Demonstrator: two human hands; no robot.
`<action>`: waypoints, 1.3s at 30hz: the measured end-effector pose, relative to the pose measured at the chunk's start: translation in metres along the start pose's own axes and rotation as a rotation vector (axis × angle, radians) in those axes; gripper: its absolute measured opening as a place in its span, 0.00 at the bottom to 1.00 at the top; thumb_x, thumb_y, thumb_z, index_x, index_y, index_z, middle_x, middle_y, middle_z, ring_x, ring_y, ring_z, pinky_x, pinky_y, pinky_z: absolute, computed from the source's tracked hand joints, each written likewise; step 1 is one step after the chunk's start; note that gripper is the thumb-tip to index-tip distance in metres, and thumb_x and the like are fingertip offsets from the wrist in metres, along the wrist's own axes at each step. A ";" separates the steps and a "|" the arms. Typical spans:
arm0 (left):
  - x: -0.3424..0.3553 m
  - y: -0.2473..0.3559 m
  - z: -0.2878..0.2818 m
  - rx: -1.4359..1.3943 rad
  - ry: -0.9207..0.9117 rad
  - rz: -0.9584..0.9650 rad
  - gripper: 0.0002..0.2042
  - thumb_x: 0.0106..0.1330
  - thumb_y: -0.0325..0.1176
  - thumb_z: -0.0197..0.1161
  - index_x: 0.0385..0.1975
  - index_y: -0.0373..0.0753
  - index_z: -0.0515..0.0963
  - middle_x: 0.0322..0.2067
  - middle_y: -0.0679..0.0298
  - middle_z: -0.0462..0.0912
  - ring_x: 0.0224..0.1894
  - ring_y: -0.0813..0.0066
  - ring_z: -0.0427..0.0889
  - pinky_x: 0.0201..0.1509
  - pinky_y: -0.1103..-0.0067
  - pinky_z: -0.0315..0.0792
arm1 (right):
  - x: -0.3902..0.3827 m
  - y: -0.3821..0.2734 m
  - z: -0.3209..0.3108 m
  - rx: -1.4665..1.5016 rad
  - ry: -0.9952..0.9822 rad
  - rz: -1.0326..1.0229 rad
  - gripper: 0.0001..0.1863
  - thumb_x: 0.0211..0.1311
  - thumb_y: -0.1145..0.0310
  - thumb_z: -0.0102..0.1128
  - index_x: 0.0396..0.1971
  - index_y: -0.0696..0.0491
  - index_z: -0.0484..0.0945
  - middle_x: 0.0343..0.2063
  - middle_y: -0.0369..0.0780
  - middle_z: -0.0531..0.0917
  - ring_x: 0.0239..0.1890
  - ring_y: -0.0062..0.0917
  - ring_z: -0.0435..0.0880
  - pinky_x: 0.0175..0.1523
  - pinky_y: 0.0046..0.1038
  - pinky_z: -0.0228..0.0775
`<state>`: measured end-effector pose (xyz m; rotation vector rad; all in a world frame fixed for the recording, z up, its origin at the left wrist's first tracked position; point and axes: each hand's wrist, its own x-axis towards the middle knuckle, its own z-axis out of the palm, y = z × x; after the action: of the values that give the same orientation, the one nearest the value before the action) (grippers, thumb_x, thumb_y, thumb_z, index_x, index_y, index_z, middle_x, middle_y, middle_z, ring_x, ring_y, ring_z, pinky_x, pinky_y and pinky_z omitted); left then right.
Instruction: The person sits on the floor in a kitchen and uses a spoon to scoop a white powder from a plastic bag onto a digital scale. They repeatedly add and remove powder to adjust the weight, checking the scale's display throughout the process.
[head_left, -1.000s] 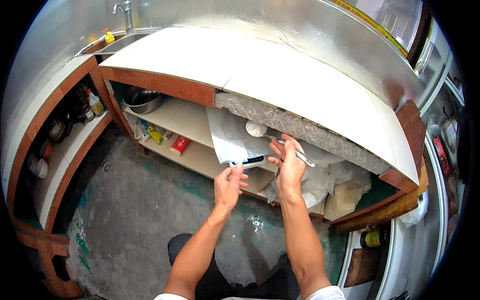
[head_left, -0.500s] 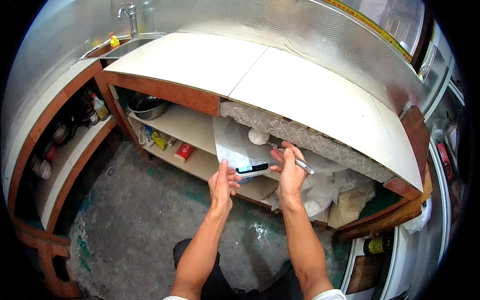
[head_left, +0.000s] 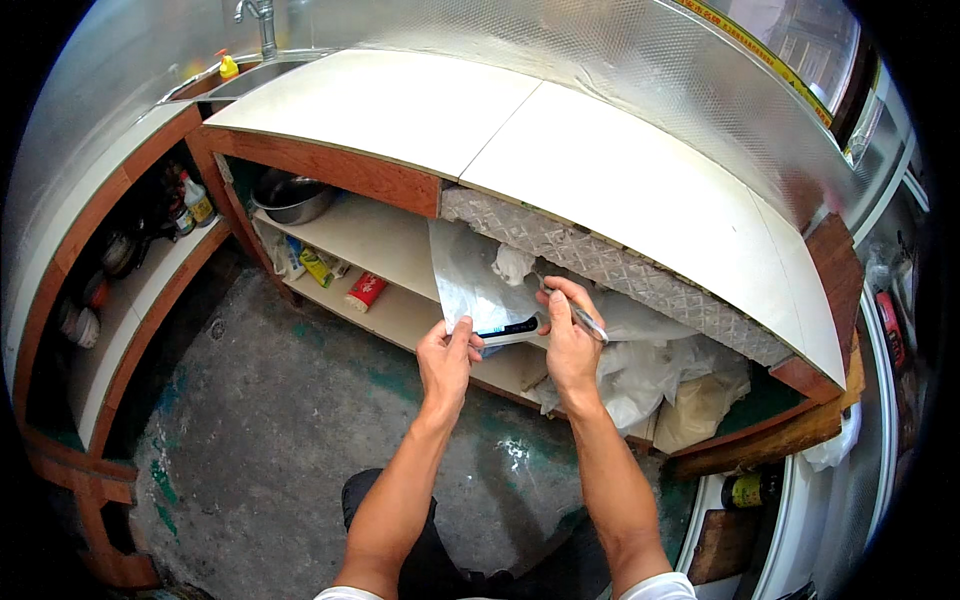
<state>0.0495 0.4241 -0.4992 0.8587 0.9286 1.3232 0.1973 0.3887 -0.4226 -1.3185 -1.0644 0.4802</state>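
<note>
In front of the lower shelves, my left hand [head_left: 447, 358] is closed at the left end of a slim black-and-white device [head_left: 508, 331], which looks like a kitchen scale with a blue label. Clear plastic sheeting [head_left: 455, 270] lies over or behind it. A metal spoon [head_left: 592, 324] is in my right hand [head_left: 571, 345], its handle end sticking out to the right. Beyond those fingers is a white powdery clump [head_left: 513, 265] by the spoon's far end. Whether the clump rests in the bowl or on the plastic, I cannot tell.
Above runs a white countertop [head_left: 600, 150], with a sink [head_left: 258, 78] at its far left. The shelf below holds a metal bowl [head_left: 292, 197], a red canister [head_left: 366, 291] and crumpled plastic bags [head_left: 640, 375]. Bottles [head_left: 197, 203] stand on the left shelf.
My left hand has closed on the device's end; its fingers were looser before. The right hand has shifted slightly left with the spoon. The white heap went from rounded to ragged.
</note>
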 end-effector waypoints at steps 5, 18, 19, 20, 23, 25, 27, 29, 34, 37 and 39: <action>0.001 0.003 0.001 0.013 -0.001 -0.019 0.12 0.77 0.37 0.62 0.34 0.36 0.82 0.26 0.66 0.84 0.22 0.85 0.76 0.22 0.85 0.66 | 0.003 0.005 -0.003 -0.126 -0.108 -0.091 0.12 0.76 0.70 0.56 0.49 0.58 0.84 0.33 0.39 0.86 0.35 0.21 0.82 0.41 0.26 0.74; 0.000 0.006 -0.001 0.031 -0.014 -0.028 0.13 0.76 0.39 0.63 0.33 0.35 0.81 0.26 0.65 0.85 0.22 0.84 0.77 0.23 0.84 0.64 | 0.019 0.019 -0.026 -0.423 -0.288 -0.553 0.10 0.69 0.76 0.62 0.47 0.56 0.84 0.44 0.53 0.88 0.47 0.46 0.88 0.52 0.39 0.79; 0.000 0.007 -0.004 0.034 -0.015 -0.027 0.13 0.76 0.39 0.63 0.32 0.35 0.81 0.26 0.65 0.85 0.22 0.84 0.77 0.23 0.84 0.64 | 0.019 0.019 -0.026 -0.453 -0.312 -0.582 0.10 0.68 0.76 0.62 0.48 0.56 0.84 0.45 0.54 0.87 0.48 0.48 0.87 0.53 0.41 0.79; 0.000 0.008 -0.007 0.036 -0.015 -0.025 0.14 0.76 0.40 0.63 0.32 0.35 0.81 0.26 0.65 0.85 0.22 0.84 0.77 0.22 0.84 0.63 | 0.020 0.018 -0.028 -0.480 -0.334 -0.614 0.10 0.67 0.76 0.64 0.47 0.55 0.84 0.48 0.55 0.87 0.51 0.49 0.87 0.54 0.42 0.80; -0.001 0.013 -0.008 0.041 -0.028 -0.041 0.14 0.77 0.41 0.63 0.33 0.36 0.81 0.26 0.65 0.85 0.22 0.84 0.77 0.22 0.85 0.64 | 0.018 0.008 -0.036 -0.595 -0.375 -0.644 0.11 0.66 0.77 0.64 0.47 0.54 0.84 0.49 0.54 0.86 0.52 0.50 0.86 0.54 0.43 0.80; -0.001 0.016 -0.010 0.061 -0.046 -0.054 0.14 0.77 0.41 0.62 0.33 0.36 0.81 0.26 0.65 0.84 0.23 0.83 0.77 0.23 0.85 0.66 | 0.019 0.008 -0.038 -0.646 -0.391 -0.667 0.12 0.64 0.77 0.64 0.47 0.54 0.84 0.52 0.54 0.86 0.53 0.49 0.86 0.54 0.43 0.80; -0.002 0.014 -0.013 0.043 -0.034 -0.045 0.19 0.78 0.48 0.58 0.34 0.35 0.80 0.26 0.63 0.84 0.22 0.82 0.77 0.22 0.85 0.66 | 0.020 0.010 -0.039 -0.653 -0.385 -0.677 0.12 0.63 0.77 0.65 0.47 0.54 0.84 0.53 0.53 0.86 0.52 0.49 0.86 0.54 0.43 0.80; -0.004 0.021 -0.009 0.034 0.002 -0.062 0.24 0.80 0.52 0.54 0.35 0.34 0.80 0.26 0.62 0.84 0.21 0.82 0.76 0.21 0.85 0.66 | 0.019 0.014 -0.042 -0.693 -0.367 -0.712 0.13 0.62 0.77 0.66 0.47 0.53 0.84 0.54 0.53 0.85 0.52 0.48 0.87 0.53 0.42 0.82; -0.005 0.021 -0.011 -0.088 0.120 -0.116 0.32 0.81 0.60 0.44 0.35 0.33 0.80 0.23 0.63 0.82 0.20 0.82 0.76 0.19 0.86 0.65 | 0.016 0.011 -0.045 -0.682 -0.358 -0.765 0.11 0.63 0.79 0.66 0.45 0.54 0.84 0.53 0.52 0.86 0.49 0.46 0.88 0.50 0.39 0.82; 0.000 0.014 -0.017 -0.127 0.137 -0.171 0.33 0.81 0.60 0.40 0.37 0.32 0.79 0.23 0.62 0.81 0.19 0.80 0.75 0.19 0.85 0.65 | 0.017 0.013 -0.047 -0.710 -0.355 -0.774 0.14 0.59 0.77 0.67 0.46 0.52 0.83 0.55 0.51 0.85 0.51 0.46 0.87 0.52 0.41 0.83; -0.002 0.011 -0.017 -0.129 0.132 -0.202 0.32 0.82 0.59 0.40 0.37 0.32 0.79 0.23 0.61 0.82 0.18 0.79 0.76 0.18 0.84 0.65 | 0.018 0.020 -0.051 -0.740 -0.386 -0.796 0.13 0.59 0.76 0.67 0.45 0.52 0.83 0.56 0.51 0.84 0.51 0.46 0.86 0.52 0.41 0.82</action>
<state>0.0299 0.4224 -0.4960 0.5683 0.9943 1.2601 0.2537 0.3806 -0.4295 -1.2916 -2.0902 -0.3176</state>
